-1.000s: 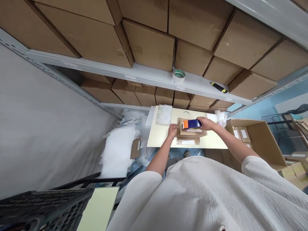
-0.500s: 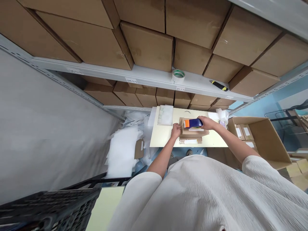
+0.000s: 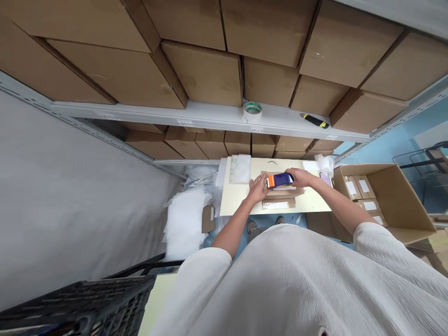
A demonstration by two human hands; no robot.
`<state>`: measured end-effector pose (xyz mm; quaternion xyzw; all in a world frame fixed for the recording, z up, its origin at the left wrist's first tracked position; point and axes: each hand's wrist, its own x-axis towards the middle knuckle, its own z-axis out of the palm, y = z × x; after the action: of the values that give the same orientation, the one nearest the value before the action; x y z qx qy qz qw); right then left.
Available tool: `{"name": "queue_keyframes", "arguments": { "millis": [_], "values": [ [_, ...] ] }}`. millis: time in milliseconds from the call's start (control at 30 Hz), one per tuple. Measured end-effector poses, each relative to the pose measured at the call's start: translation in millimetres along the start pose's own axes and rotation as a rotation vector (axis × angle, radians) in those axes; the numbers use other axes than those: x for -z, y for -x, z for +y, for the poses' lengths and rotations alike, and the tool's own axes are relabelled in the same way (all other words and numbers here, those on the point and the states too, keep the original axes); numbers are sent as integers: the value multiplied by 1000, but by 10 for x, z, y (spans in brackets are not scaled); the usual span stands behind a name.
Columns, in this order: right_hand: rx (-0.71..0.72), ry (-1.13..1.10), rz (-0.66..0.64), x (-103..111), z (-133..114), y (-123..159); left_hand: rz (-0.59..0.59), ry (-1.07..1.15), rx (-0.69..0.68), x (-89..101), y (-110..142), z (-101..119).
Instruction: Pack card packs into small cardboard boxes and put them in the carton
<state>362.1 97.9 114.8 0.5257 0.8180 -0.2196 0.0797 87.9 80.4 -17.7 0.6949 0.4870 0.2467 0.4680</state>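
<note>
My right hand (image 3: pixel 299 177) is shut on a blue-handled tape dispenser (image 3: pixel 279 180) with an orange end, which rests on a flat brown cardboard parcel (image 3: pixel 283 191). My left hand (image 3: pixel 258 188) lies on the parcel's left side, fingers spread, touching the orange end of the dispenser. The tape itself is too small to see. Just below sits a second brown package with a white label (image 3: pixel 278 204). Both lie on a cream board (image 3: pixel 245 198).
A foam sheet (image 3: pixel 240 168) and a phone (image 3: pixel 325 178) lie on the board. Shelves of cartons (image 3: pixel 203 74) stand beyond it, holding a tape roll (image 3: pixel 252 110) and a utility knife (image 3: pixel 315 121). An open carton (image 3: pixel 388 196) stands right; white foam (image 3: pixel 184 224) lies left.
My left hand has moved right along the parcel, up to the dispenser's orange end. The dispenser stays in my right hand, and the whole view has shifted slightly.
</note>
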Motion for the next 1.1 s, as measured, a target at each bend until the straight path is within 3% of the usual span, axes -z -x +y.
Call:
{"name": "queue_keyframes", "arguments": {
  "millis": [200, 400, 500, 733, 1100],
  "values": [
    [-43, 65, -47, 51, -11, 23, -21, -121, 26, -23, -10, 3],
    [-55, 146, -125, 147, -39, 54, -166, -354, 84, -33, -28, 66],
    [-79, 165, -141, 205, 76, 138, -193, -411, 96, -19, -31, 98],
    [-140, 130, -113, 248, 788, 651, -198, -436, 117, -7, -62, 76],
    [-199, 78, -113, -36, 1910, 1387, -199, -525, 153, 2, -85, 57]
  ]
}}
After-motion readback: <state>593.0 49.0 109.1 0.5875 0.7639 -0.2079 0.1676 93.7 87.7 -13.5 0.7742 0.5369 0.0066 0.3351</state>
